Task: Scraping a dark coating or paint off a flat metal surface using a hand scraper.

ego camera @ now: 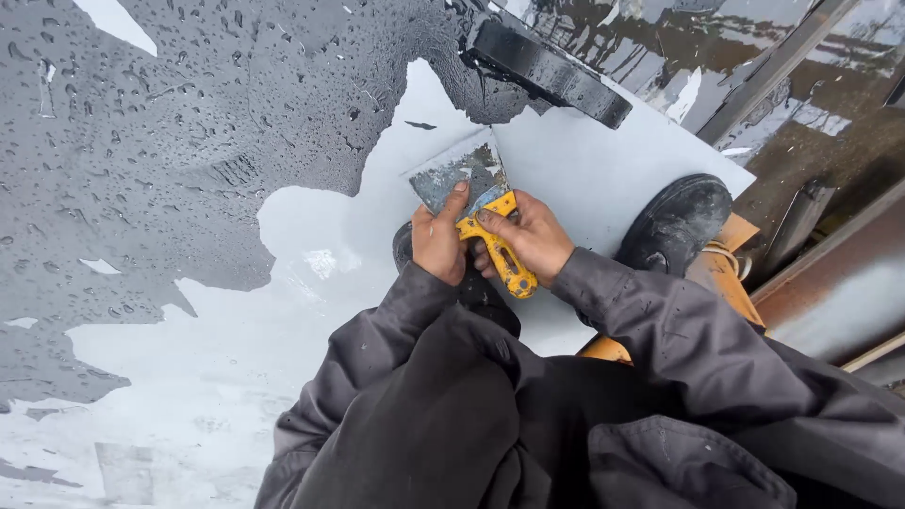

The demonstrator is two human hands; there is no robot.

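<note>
Head view: your left hand (438, 243) and right hand (530, 236) both close on a yellow-handled metal scraper (471, 193). The right wraps the handle; the left presses a thumb onto the broad blade, apparently to bear its edge flat against the wet grey-coated floor surface (189, 123). The blade lies on a bare white patch (368, 226), just short of the remaining coating towards the far edge. A black boot (674, 221) rests beside your right sleeve, near a black bar (547, 71).
</note>
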